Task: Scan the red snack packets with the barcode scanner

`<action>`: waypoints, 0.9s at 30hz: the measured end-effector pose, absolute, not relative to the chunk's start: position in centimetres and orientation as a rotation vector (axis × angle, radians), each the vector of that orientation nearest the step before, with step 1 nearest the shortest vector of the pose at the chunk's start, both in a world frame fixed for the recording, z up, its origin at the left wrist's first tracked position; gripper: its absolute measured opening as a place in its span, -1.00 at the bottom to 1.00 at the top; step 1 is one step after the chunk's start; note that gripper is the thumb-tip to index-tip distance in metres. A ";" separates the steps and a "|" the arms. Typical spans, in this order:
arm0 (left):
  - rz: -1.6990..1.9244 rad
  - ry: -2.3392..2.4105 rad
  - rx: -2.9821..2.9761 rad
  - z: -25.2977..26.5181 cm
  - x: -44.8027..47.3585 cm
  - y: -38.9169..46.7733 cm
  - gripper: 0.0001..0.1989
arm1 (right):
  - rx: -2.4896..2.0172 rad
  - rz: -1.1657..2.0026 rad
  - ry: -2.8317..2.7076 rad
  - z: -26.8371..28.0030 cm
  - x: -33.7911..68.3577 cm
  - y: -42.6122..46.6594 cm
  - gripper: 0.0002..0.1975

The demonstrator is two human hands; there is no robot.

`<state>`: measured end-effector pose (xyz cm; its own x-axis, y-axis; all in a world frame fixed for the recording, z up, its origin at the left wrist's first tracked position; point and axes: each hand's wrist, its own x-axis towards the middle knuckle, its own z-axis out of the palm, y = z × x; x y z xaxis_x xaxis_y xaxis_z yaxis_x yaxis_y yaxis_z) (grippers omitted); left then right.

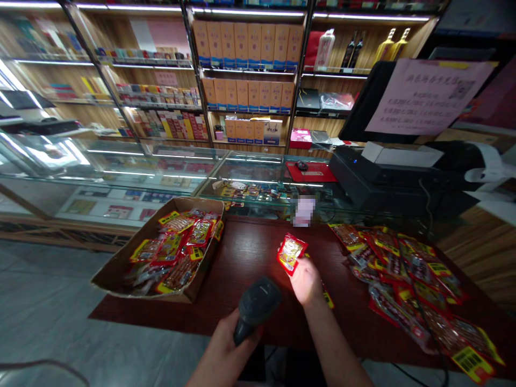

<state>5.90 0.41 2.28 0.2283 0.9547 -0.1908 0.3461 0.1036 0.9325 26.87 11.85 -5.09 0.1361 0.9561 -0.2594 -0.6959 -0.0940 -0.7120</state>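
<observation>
In my left hand [230,344] is a dark barcode scanner [260,302], its fingers wrapped round the handle and its head tilted toward the right hand. My right hand [305,280] pinches a small red and yellow snack packet [291,252] above the table, and a bright light falls on the packet. Part of another packet [327,295] shows beside the right wrist, mostly hidden. To the left, an open cardboard box [201,293] holds many red and yellow snack packets [171,247]. A loose pile of similar packets [403,263] lies on the right of the table.
The dark red table [242,242] backs onto a glass display counter [161,166]. A monitor [363,102] bearing a paper notice stands at the right, above a black machine [363,183]. A cable [421,317] runs across the right pile. A mouse [301,165] sits on a red mat.
</observation>
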 end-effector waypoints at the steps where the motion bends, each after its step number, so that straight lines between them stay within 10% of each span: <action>1: 0.733 1.306 1.444 2.2 5.8 0.5 -0.84 | -0.858 1.446 -0.396 -4.9 26.7 11.8 -0.68; 27: 0.798 1.302 1.408 0.8 5.8 1.2 -0.80 | -0.802 1.449 -0.165 -4.3 24.5 11.4 -0.72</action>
<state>5.77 1.16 0.80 0.1971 0.9670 -0.1615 0.2947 0.0986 0.9505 24.51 11.44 -4.32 0.1606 0.9191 -0.3597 -0.8145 -0.0825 -0.5743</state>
